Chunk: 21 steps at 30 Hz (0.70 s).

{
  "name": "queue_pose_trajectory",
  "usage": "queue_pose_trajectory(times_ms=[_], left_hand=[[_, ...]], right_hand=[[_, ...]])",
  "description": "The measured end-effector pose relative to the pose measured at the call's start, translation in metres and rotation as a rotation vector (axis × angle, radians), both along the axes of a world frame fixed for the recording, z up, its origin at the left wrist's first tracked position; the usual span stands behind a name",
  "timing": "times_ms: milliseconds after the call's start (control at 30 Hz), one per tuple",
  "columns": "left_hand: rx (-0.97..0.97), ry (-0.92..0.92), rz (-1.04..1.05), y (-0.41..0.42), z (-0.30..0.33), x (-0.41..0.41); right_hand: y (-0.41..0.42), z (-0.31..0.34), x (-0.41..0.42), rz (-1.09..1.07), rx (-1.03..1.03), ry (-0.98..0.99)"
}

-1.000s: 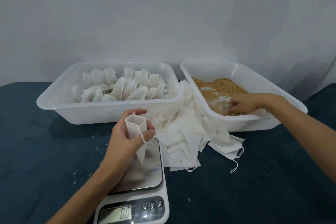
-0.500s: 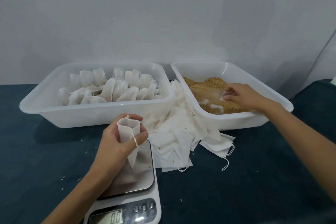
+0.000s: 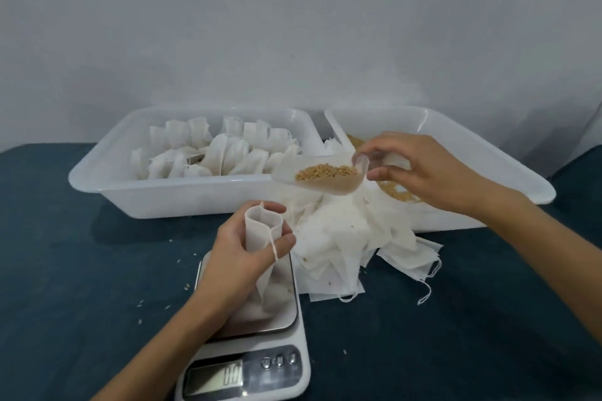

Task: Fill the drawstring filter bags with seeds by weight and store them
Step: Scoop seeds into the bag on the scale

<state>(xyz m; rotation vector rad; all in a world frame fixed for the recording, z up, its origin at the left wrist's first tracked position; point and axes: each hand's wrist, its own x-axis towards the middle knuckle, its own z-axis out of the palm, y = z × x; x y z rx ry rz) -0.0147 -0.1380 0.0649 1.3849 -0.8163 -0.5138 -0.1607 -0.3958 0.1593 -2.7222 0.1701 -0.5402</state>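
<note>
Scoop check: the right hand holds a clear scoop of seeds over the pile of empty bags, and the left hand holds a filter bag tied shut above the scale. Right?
Not quite. In the head view the filter bag in the left hand is held open at the mouth, not tied shut, above the scale. The rest stands: the right hand holds the clear scoop of seeds over the pile of empty bags.

Left hand point(image 3: 236, 257) gripping open bag point(image 3: 263, 231), right hand point(image 3: 420, 169) holding seed-filled scoop point(image 3: 322, 177)

Head cam, fwd-down, close over scale point(image 3: 260, 365)
</note>
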Motion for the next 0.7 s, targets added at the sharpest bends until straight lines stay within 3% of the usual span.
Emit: queue_pose_trajectory(times_ms=[267, 467, 700], left_hand=[[-0.019, 0.033, -0.006, 0.001, -0.002, 0.003], [-0.022, 0.07, 0.0, 0.002, -0.002, 0.0], [0.02, 0.047, 0.021, 0.0, -0.004, -0.001]], right_hand=[[0.026, 0.019, 0.007, 0.068, -0.326, -0.042], [0.035, 0.029, 0.006, -0.002, -0.518, -0.03], [0.044, 0.033, 0.01, -0.002, -0.584, 0.006]])
